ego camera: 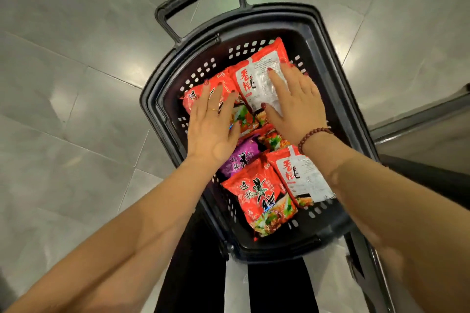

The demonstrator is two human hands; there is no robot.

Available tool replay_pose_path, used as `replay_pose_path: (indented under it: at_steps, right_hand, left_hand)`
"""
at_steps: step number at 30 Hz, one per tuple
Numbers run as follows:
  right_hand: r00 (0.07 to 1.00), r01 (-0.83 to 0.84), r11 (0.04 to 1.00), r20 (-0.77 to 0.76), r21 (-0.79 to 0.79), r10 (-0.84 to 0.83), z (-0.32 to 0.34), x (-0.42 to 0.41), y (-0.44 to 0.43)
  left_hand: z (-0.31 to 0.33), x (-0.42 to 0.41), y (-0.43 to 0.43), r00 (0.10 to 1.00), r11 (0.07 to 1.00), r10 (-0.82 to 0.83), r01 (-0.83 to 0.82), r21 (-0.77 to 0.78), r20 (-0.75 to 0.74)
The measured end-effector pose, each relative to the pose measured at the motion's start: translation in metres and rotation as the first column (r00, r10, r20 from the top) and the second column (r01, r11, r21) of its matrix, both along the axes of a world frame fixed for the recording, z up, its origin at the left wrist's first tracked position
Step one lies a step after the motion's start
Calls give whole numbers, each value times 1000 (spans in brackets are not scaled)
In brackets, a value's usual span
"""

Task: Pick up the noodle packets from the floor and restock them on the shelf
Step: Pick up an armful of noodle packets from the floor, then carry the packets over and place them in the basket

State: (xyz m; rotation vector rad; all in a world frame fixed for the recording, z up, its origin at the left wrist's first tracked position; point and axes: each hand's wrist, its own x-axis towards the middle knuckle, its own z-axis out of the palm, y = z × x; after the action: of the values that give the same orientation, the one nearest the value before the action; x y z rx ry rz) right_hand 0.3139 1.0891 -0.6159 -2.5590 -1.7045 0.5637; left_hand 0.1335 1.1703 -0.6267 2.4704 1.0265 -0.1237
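While tiles (pixel 76 63) surround the basket (pixel 149 99), flat left hand (pixel 213 126) and right hand (pixel 296 103) press packets (pixel 250 79).

Both hands lie flat, fingers straight, inside a black basket (pixel 150 104) on a grey tiled floor (pixel 76 84). The left hand (pixel 213 122) rests on a red noodle packet (pixel 193 99); the right hand (pixel 295 104), just beside it, rests on a red-and-white packet (pixel 254 76). A purple packet (pixel 241 160) lies between the wrists.

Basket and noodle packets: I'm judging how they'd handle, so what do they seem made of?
Basket: looks like rigid moulded plastic, dark, slightly glossy; punched slots and sheen on rim. Noodle packets: apparently thin glossy plastic film; creases and glare across the printing.
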Motion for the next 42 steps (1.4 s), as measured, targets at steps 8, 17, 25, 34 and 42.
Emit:
replay_pose_path:
  at_steps: [8, 17, 25, 34, 42]
  right_hand:
    - [954, 298, 945, -80, 137, -290, 145, -35, -52]
    - [790, 609, 754, -98, 247, -606, 280, -94, -144]
    - [553, 820, 521, -91, 237, -828, 340, -168, -265]
    - [115, 978, 103, -59, 181, -992, 366, -310, -451]
    - [-267, 951, -274, -64, 146, -962, 384, -458, -601]
  left_hand:
    - [152, -19, 9, 967, 984, -175, 175, 15, 187]
    - [300, -13, -18, 846, 875, -483, 469, 119, 224]
    - [361, 4, -130, 599, 639, -764, 755, 147, 240]
    - [387, -38, -313, 184, 214, -972, 952, 221, 146]
    - [402, -114, -495, -166, -129, -977, 959, 251, 134]
